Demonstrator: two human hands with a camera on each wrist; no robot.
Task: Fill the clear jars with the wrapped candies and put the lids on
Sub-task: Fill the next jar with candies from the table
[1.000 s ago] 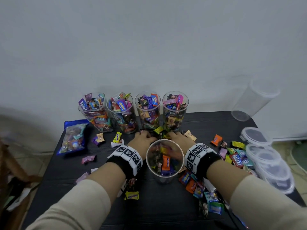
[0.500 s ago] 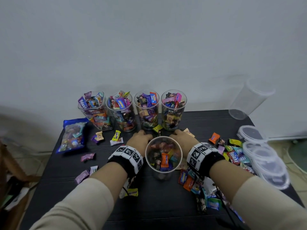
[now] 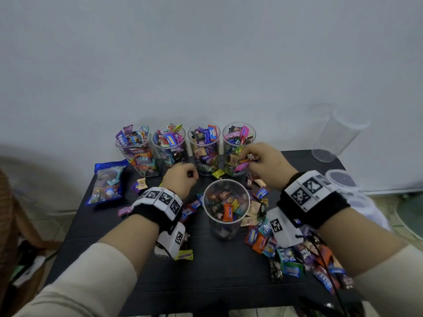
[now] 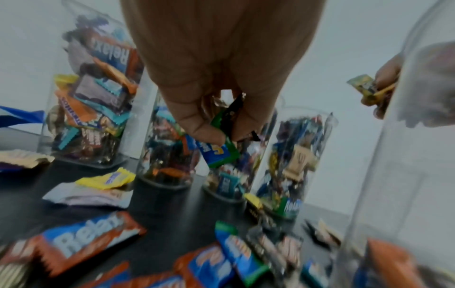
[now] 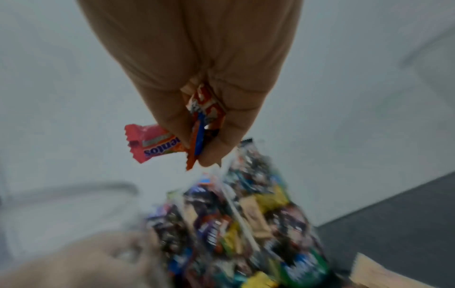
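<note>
So far the filling is well along but not finished, and no lid is on; the clear round plastic jar nearest the person (image 3: 225,207) stands at the middle of the black slatted table (image 3: 206,275), open-topped and, by my reading, a little over half full of wrapped candies.

Behind it, in a row by the grey wall, stand four clear plastic jars heaped to the brim (image 3: 203,145), none of them lidded; a sixth clear jar (image 3: 336,138) lies tilted and empty at the table's far right corner, so I judge one jar to top up, one to fill whole, and six lids to fit.

The right hand (image 3: 267,164) is raised just in front of the rightmost full jar, its fingers pinched on a small bunch of candies, among them a pink wrapped candy (image 5: 150,143) and an orange one (image 5: 206,109); the left hand (image 3: 180,177) hangs low beside the near jar, its thumb and fingers closed on a green-and-blue wrapped candy (image 4: 216,154) and a dark one behind it.

The round clear lids with dark centres (image 3: 342,180) lie stacked at the right edge; I count at least three, the rest hidden by the right wrist band.

Loose wrapped candies (image 3: 290,257) lie scattered, most in a heap near the right forearm, too many and too blurred to count; one blue candy bag (image 3: 107,181), with sweets inside, lies at the left.
</note>
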